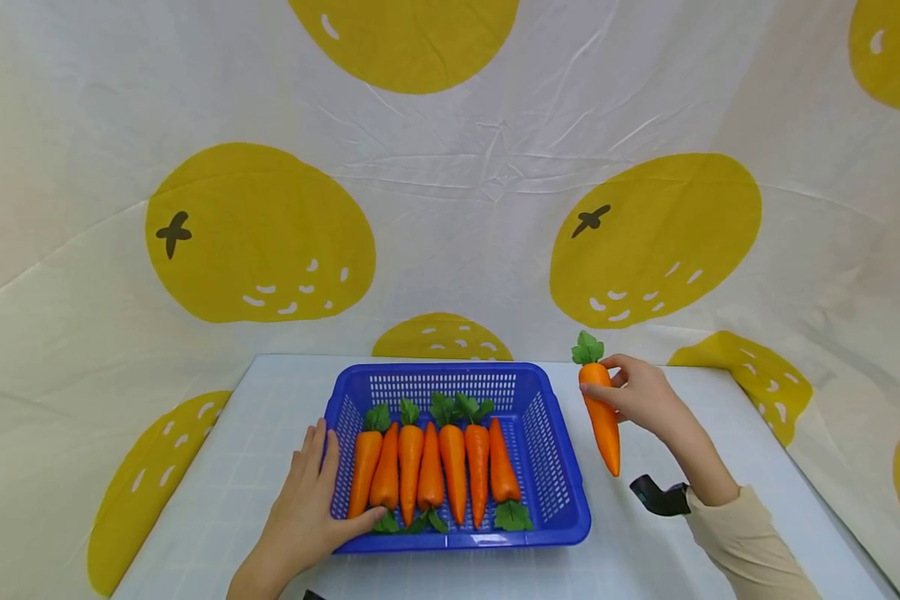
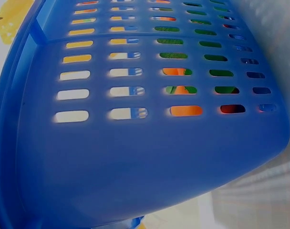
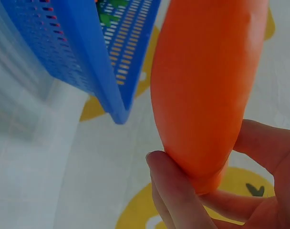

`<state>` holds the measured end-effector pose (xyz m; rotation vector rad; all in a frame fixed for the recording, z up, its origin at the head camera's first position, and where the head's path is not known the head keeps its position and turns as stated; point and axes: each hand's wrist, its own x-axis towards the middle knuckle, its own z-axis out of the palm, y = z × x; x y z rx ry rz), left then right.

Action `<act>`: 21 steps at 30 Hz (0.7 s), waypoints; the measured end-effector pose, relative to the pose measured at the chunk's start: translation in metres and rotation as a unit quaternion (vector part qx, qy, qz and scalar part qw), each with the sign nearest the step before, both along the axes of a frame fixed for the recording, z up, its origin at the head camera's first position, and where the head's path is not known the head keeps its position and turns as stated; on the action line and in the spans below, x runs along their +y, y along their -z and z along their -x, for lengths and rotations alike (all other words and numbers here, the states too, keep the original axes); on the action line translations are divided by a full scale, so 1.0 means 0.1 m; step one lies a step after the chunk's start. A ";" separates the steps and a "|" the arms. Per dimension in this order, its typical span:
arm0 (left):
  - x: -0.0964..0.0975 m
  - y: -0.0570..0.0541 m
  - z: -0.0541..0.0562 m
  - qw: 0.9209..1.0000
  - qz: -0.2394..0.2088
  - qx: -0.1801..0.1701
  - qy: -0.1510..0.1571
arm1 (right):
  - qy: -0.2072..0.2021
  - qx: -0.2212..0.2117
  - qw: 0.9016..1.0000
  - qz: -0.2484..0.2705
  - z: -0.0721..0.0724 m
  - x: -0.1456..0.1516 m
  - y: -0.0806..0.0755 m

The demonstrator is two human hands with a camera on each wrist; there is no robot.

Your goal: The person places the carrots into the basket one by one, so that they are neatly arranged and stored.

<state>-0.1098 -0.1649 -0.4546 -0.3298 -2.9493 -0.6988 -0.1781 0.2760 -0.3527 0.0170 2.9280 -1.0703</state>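
My right hand [image 1: 641, 396] pinches an orange carrot [image 1: 602, 417] near its thick leafy end, to the right of the basket and apart from it. The carrot's green leaves [image 1: 588, 348] point up and its tip points down. In the right wrist view, thumb and fingers press the carrot [image 3: 207, 86] from both sides. My left hand [image 1: 300, 504] rests on the left front corner of a blue plastic basket [image 1: 450, 540], fingers extended along the left rim and thumb over the front rim. Several carrots [image 1: 453, 467] lie side by side inside, some leaves at the back, others at the front.
The basket stands on a white table [image 1: 270, 400] with a faint grid. Behind hangs a pale cloth [image 1: 450, 208] printed with large yellow fruits. A black curved piece [image 1: 660, 497] sits at my right wrist. Slotted basket wall [image 2: 135, 157] fills the left wrist view.
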 end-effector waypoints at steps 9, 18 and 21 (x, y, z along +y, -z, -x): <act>0.00 -0.03 -0.02 1.000 -0.003 0.000 0.001 | -0.029 0.012 0.999 0.002 0.06 -0.25 0.01; 0.01 0.00 0.00 1.000 0.003 0.001 0.000 | -0.064 0.018 0.998 0.010 0.12 -0.52 0.07; 0.00 0.00 0.00 1.000 0.002 0.002 0.000 | -0.071 0.020 0.997 0.011 0.14 -0.60 0.08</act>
